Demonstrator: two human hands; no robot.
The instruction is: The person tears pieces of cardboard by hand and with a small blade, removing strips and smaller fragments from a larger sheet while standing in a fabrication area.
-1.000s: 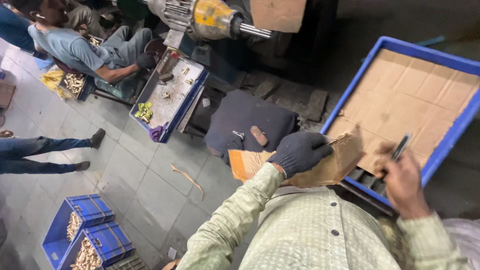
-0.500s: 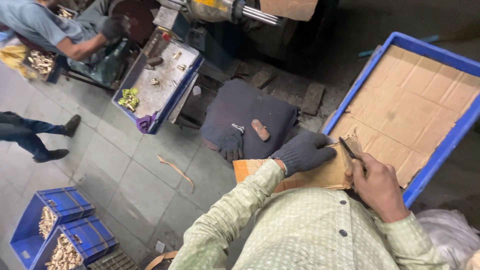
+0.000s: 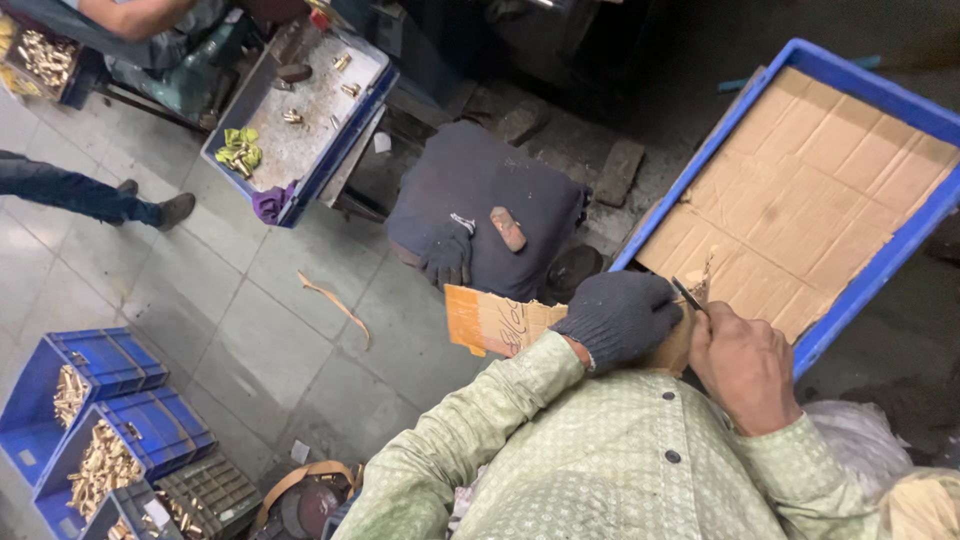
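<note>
My left hand (image 3: 618,316), in a dark knitted glove, grips a piece of brown cardboard (image 3: 497,322) with an orange edge, held against my chest. My bare right hand (image 3: 742,364) holds a thin dark pen (image 3: 687,293) with its tip at the cardboard's right end. Just beyond them lies a large blue crate (image 3: 858,292) lined with flat cardboard sheets. My pale green patterned sleeves fill the bottom of the view.
A dark cushioned stool (image 3: 480,190) carries a spare glove (image 3: 446,256) and a small brown block (image 3: 507,228). A blue tray table (image 3: 330,165) holds brass parts. Blue crates (image 3: 110,365) of brass pieces stand at lower left. Another person's legs (image 3: 70,190) are at left.
The view has swung down and right. My right hand has brought the pen from over the blue crate to the cardboard's edge beside my gloved left hand.
</note>
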